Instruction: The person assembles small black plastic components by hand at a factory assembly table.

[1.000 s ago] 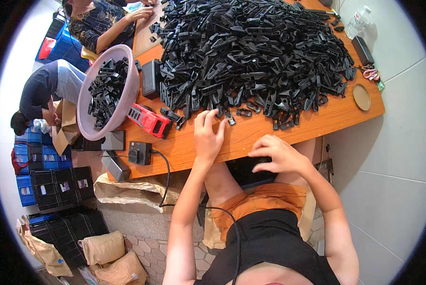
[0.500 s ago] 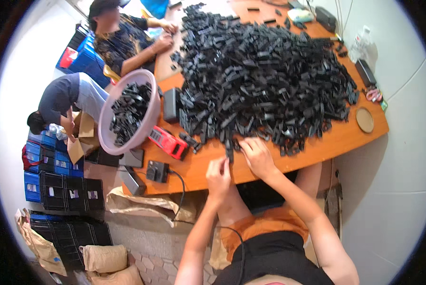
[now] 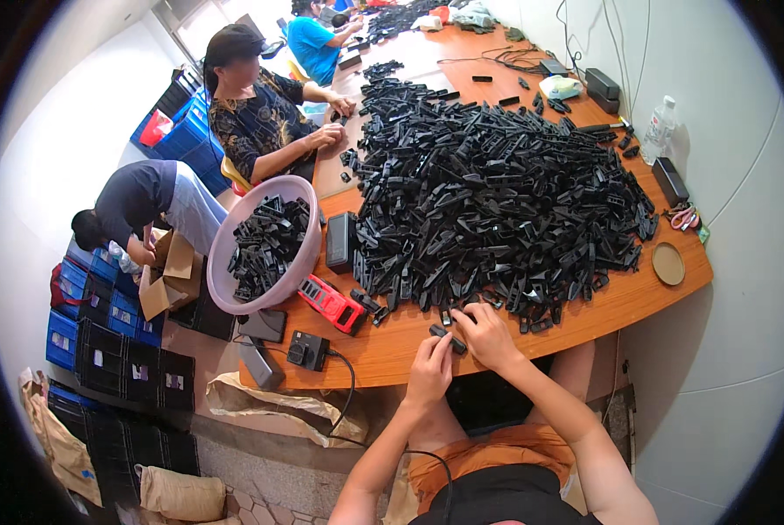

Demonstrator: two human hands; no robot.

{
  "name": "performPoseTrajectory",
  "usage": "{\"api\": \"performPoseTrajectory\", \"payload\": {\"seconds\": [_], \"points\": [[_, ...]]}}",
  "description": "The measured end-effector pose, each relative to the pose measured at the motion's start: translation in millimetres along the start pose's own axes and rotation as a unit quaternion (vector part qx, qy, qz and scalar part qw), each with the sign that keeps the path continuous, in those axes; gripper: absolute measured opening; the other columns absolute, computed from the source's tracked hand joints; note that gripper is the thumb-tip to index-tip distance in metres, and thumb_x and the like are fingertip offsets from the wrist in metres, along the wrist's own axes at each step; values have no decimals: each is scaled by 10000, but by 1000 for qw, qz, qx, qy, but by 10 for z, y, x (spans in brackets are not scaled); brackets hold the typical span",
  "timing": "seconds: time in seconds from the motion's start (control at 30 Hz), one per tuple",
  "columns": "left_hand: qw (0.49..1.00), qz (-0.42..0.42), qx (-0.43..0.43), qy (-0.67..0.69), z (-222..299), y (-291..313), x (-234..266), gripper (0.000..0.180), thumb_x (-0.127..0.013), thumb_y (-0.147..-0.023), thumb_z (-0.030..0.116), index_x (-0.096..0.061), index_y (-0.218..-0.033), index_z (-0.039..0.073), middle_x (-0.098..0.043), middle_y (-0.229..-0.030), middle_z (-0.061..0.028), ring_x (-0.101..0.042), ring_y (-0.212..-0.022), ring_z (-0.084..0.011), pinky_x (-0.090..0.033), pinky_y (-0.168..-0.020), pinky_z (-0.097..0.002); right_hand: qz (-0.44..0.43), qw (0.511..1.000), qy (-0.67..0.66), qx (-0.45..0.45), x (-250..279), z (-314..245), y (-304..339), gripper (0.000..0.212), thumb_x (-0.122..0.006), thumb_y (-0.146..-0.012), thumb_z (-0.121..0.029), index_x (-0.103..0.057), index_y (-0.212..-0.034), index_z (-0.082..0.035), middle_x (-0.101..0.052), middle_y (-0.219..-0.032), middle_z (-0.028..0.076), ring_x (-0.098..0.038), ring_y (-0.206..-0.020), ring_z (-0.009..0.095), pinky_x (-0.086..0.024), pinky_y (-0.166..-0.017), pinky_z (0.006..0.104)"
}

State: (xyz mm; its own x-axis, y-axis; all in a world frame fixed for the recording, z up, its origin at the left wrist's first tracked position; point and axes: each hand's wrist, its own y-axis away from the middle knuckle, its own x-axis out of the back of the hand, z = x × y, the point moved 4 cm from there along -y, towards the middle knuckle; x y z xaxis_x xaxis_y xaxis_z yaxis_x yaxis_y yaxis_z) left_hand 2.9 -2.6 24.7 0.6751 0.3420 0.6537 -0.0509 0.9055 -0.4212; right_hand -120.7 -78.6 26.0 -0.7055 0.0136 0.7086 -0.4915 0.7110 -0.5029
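Observation:
Near the table's front edge, my left hand (image 3: 430, 369) is closed, pinching a small elongated black plastic part (image 3: 450, 339) between thumb and fingers. Just to its right, my right hand (image 3: 490, 338) has its fingers bent together close to the part's far end. Whether those fingertips grip anything is hard to see. Beyond both hands spreads a large heap of similar black plastic parts (image 3: 497, 201), its near edge almost at my fingertips.
Left of the heap are a pink basin (image 3: 306, 254) of black parts, a red tool-like object (image 3: 332, 304), a black box (image 3: 339, 242) and a small cabled device (image 3: 307, 351). A round lid (image 3: 668, 263) and scissors (image 3: 683, 218) lie right. Co-workers are at the left and far side.
The view has tilted up, showing more of the far table and another person. My hands have come back from the heap toward the table edge, and the held part now lies slanted.

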Motion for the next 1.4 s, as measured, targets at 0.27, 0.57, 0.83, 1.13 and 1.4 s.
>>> {"api": "performPoseTrajectory", "payload": {"seconds": [0.27,0.57,0.83,1.13,1.4], "points": [[982,-48,-128,-130,-96,-225,154,347,-633,-777,40,-639,-1120,94,-567,-1182,-101,-501,-1129,-332,-404,-967,-423,68,990,-111,-62,396,141,153,214,-671,-751,-3,-575,-942,-22,-585,-851,141,-584,-851,333,-474,-733,394],[1000,-8,-25,6,-202,-113,188,474,-776,-686,-2,-637,-1135,53,-674,-947,-112,-648,-881,-253,-527,-753,-340,5,941,-300,-156,314,6,213,266,-730,-739,7,-673,-998,-4,-657,-1004,126,-638,-880,261,-507,-766,318],[993,1,57,102,-341,-1,197,367,-790,-690,-8,-658,-1033,-11,-713,-936,-125,-702,-879,-192,-557,-765,-287,-63,953,-261,-139,270,28,262,224,-738,-708,-14,-681,-925,-19,-678,-903,113,-630,-879,275,-506,-777,348],[990,-29,70,122,-338,-50,175,307,-813,-664,100,-691,-930,7,-708,-865,-101,-681,-763,-212,-543,-679,-305,-55,959,-255,-108,127,-60,233,232,-737,-678,7,-677,-899,-28,-674,-872,102,-627,-843,283,-505,-764,365],[989,126,27,-74,-296,-637,368,284,-695,-821,112,-626,-1084,31,-638,-886,-99,-575,-869,-268,-443,-807,-368,-187,954,-232,-32,530,30,363,240,-749,-691,-36,-695,-923,-60,-674,-925,65,-616,-900,262,-495,-813,365]]}}
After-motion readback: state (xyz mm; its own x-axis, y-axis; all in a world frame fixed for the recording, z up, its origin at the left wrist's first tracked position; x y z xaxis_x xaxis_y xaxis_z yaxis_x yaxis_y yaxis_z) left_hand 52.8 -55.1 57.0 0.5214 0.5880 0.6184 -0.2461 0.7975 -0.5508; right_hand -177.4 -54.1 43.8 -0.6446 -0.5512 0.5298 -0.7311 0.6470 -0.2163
